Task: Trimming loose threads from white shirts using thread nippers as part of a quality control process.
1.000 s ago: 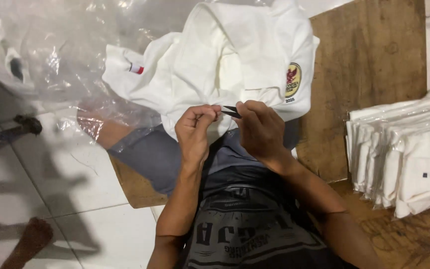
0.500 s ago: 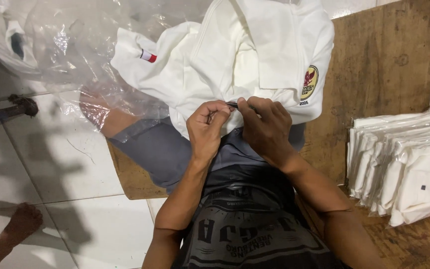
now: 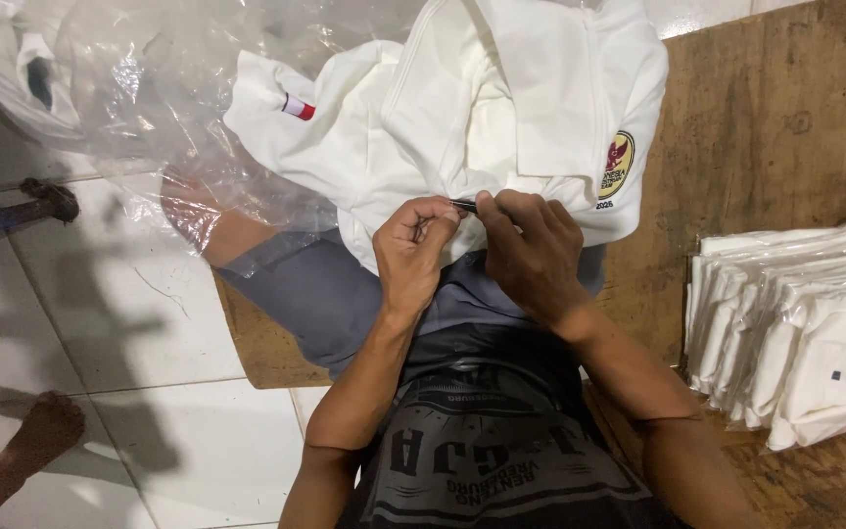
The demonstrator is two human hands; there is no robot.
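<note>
The left hand (image 3: 421, 250) is curled nearly closed, its fingertips pinched on the lower edge of the white cotton shirt with a round yellow-and-red chest badge (image 3: 501, 108). The right hand (image 3: 531, 250) is likewise closed, its fingers gathered around a thin dark tool (image 3: 464, 205), of which only a short stretch is seen between the two hands; what kind of tool it is cannot be told. The two hands are held touching, just above the lap.

The shirt is spread over the grey-trousered knees (image 3: 315, 294) and up toward the top of the view, with a small red-and-white flag patch (image 3: 298, 107) shown on its left sleeve.

Compared with the earlier frames, the hands are brought closer together: a second ago a clear length of the dark tool was seen between them, and now it is almost covered. The shirt is placed much as before, and the view is shifted slightly.

To the left of the shirt a crumpled clear plastic bag (image 3: 139, 108) is laid over the white tiled floor (image 3: 119, 323), partly veiling one knee. A brown wooden board (image 3: 766, 127) is seen under and to the right of the shirt. At the right edge a stack of folded white shirts in clear plastic sleeves (image 3: 805, 333) is set on it, well apart from the hands. A bare foot (image 3: 22, 451) is seen at the lower left.
</note>
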